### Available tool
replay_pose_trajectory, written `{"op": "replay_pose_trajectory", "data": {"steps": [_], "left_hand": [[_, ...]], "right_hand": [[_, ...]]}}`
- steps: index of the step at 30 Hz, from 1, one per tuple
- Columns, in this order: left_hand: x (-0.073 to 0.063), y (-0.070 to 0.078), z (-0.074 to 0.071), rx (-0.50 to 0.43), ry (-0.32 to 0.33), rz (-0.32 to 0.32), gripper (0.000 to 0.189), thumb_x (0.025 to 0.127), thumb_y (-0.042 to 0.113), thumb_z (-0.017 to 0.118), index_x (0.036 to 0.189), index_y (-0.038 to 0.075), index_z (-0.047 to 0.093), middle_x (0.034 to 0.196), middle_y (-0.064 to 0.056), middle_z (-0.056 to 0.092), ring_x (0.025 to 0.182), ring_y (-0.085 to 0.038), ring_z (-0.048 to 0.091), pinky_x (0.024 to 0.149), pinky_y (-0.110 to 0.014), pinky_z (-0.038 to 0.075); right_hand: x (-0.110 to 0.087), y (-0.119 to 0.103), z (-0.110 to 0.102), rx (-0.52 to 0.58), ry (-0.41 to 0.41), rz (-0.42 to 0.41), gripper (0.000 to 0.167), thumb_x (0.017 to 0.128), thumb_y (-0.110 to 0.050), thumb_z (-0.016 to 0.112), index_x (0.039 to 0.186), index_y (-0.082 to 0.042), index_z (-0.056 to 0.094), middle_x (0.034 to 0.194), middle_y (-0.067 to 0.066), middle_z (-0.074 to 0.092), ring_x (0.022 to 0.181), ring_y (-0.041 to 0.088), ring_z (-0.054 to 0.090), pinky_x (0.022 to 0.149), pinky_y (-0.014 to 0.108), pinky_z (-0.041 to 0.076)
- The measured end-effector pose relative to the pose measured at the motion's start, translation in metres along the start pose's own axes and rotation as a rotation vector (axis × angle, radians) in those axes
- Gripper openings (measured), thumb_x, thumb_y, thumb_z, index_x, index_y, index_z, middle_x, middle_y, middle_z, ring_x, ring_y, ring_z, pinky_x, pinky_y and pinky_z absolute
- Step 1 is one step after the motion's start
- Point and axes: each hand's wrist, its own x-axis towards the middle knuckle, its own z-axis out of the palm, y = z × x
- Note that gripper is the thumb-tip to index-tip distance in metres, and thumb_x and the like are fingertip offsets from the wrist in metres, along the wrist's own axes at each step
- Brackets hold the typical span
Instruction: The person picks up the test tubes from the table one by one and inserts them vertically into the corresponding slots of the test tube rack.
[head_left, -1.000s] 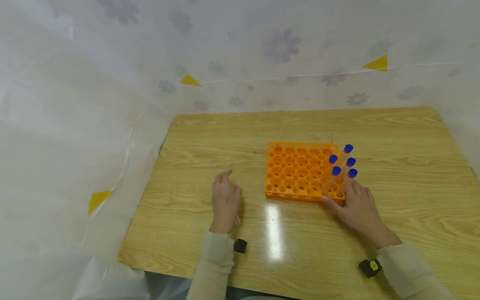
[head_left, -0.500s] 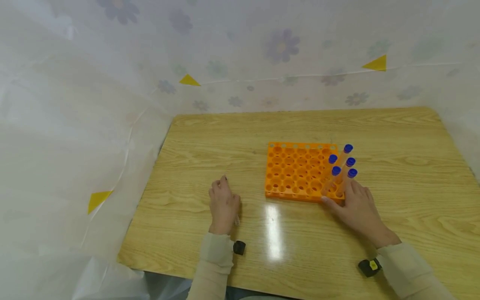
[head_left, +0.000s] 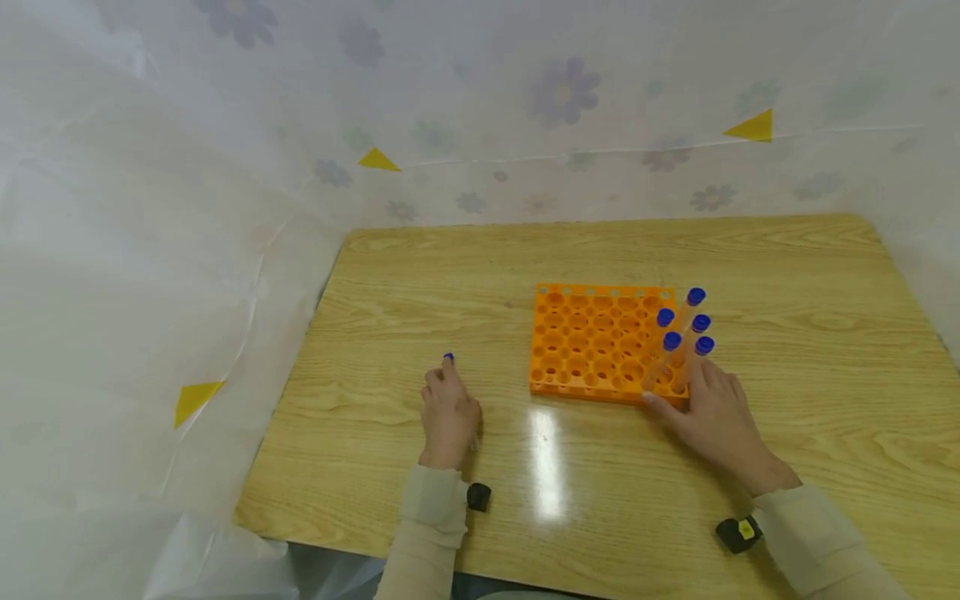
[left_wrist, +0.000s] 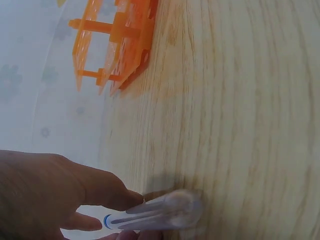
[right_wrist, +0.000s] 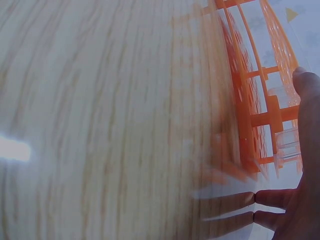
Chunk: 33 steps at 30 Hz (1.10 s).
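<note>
My left hand (head_left: 450, 417) pinches a clear test tube (left_wrist: 170, 210) between thumb and fingers, low over the table left of the rack. Its blue cap (head_left: 448, 357) peeks out past the fingertips in the head view, and most of the tube is hidden under the hand. With the thumb at the front edge and the fingers round the right side, my right hand (head_left: 720, 417) holds the front right corner of an orange test tube rack (head_left: 577, 343). Several blue-capped tubes (head_left: 672, 342) stand in the rack's right end.
The wood-grain table (head_left: 420, 292) carries the rack right of its middle. Behind and to the left hangs pale flowered sheeting (head_left: 480, 108) with yellow triangles (head_left: 378, 160). A bright reflection lies on the table in front of the rack.
My left index finger has drawn back and the hand has shifted slightly, so the tube's blue cap now shows beyond the fingertips. The right hand and the rack stay put.
</note>
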Motion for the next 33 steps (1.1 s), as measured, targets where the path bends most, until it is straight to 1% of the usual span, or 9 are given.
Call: {"op": "replay_pose_trajectory", "data": {"steps": [7, 12, 14, 16, 19, 20, 25, 27, 33], "left_hand": [[0.001, 0.001, -0.001, 0.011, -0.012, 0.013, 0.061, 0.089, -0.002, 0.055, 0.146, -0.001, 0.036, 0.121, -0.03, 0.056, 0.101, -0.044, 0.06, 0.074, -0.053, 0.055], [0.003, 0.0, -0.002, -0.036, -0.05, 0.026, 0.058, 0.087, -0.002, 0.059, 0.142, -0.003, 0.042, 0.109, -0.025, 0.061, 0.089, -0.035, 0.062, 0.072, -0.047, 0.054], [0.004, 0.0, -0.002, -0.058, -0.064, 0.042, 0.049, 0.087, -0.001, 0.059, 0.135, -0.003, 0.049, 0.103, -0.021, 0.062, 0.083, -0.028, 0.059, 0.069, -0.043, 0.053], [0.005, 0.001, -0.002, -0.078, -0.069, 0.068, 0.037, 0.087, -0.001, 0.058, 0.124, -0.002, 0.057, 0.096, -0.016, 0.063, 0.078, -0.024, 0.056, 0.066, -0.04, 0.05], [0.006, 0.003, -0.003, -0.104, -0.076, 0.088, 0.021, 0.087, 0.001, 0.057, 0.107, 0.002, 0.063, 0.087, -0.01, 0.061, 0.074, -0.021, 0.052, 0.063, -0.036, 0.047], [0.007, 0.004, -0.004, -0.115, -0.08, 0.088, 0.019, 0.088, 0.002, 0.058, 0.106, 0.003, 0.064, 0.086, -0.009, 0.062, 0.074, -0.021, 0.053, 0.063, -0.036, 0.047], [0.008, 0.009, -0.004, -0.174, -0.098, 0.075, 0.033, 0.091, 0.006, 0.059, 0.123, 0.0, 0.063, 0.094, -0.011, 0.067, 0.08, -0.02, 0.058, 0.067, -0.033, 0.052], [0.008, 0.012, -0.005, -0.196, -0.102, 0.077, 0.035, 0.092, 0.007, 0.06, 0.126, -0.001, 0.062, 0.097, -0.012, 0.068, 0.081, -0.02, 0.06, 0.066, -0.031, 0.054], [0.008, 0.019, -0.008, -0.265, -0.124, 0.078, 0.026, 0.094, 0.012, 0.065, 0.116, -0.001, 0.065, 0.098, -0.01, 0.07, 0.082, -0.018, 0.065, 0.064, -0.028, 0.056]], "right_hand": [[0.0, 0.001, 0.0, 0.004, 0.001, -0.002, 0.11, 0.092, -0.056, 0.062, 0.158, -0.01, -0.012, 0.147, 0.037, 0.034, 0.129, 0.056, 0.035, 0.103, 0.067, 0.023], [0.001, 0.001, 0.0, 0.005, -0.016, 0.008, 0.11, 0.092, -0.057, 0.06, 0.158, -0.01, -0.014, 0.149, 0.038, 0.031, 0.131, 0.057, 0.032, 0.105, 0.068, 0.021], [0.001, 0.001, 0.0, 0.006, -0.022, 0.012, 0.11, 0.092, -0.057, 0.06, 0.158, -0.01, -0.014, 0.149, 0.038, 0.029, 0.132, 0.057, 0.031, 0.106, 0.069, 0.02], [0.001, 0.001, -0.001, 0.007, -0.027, 0.016, 0.11, 0.092, -0.058, 0.06, 0.157, -0.011, -0.015, 0.15, 0.038, 0.029, 0.133, 0.058, 0.03, 0.106, 0.069, 0.019], [0.001, 0.001, -0.001, 0.007, -0.024, 0.016, 0.11, 0.092, -0.058, 0.06, 0.158, -0.01, -0.014, 0.15, 0.038, 0.029, 0.133, 0.057, 0.03, 0.106, 0.069, 0.019], [0.001, 0.001, -0.001, 0.008, -0.023, 0.016, 0.109, 0.092, -0.058, 0.06, 0.158, -0.01, -0.014, 0.15, 0.038, 0.029, 0.133, 0.057, 0.03, 0.106, 0.069, 0.019], [0.0, 0.001, -0.001, 0.004, -0.018, 0.012, 0.108, 0.092, -0.057, 0.06, 0.158, -0.005, -0.007, 0.148, 0.038, 0.031, 0.131, 0.057, 0.032, 0.106, 0.068, 0.02], [0.0, 0.001, -0.001, 0.002, -0.02, 0.012, 0.107, 0.092, -0.057, 0.06, 0.158, -0.003, -0.006, 0.147, 0.038, 0.032, 0.131, 0.057, 0.032, 0.105, 0.068, 0.02], [0.0, 0.0, -0.001, 0.001, -0.016, 0.01, 0.108, 0.093, -0.057, 0.06, 0.158, -0.004, -0.008, 0.147, 0.038, 0.031, 0.131, 0.057, 0.032, 0.106, 0.068, 0.02]]}}
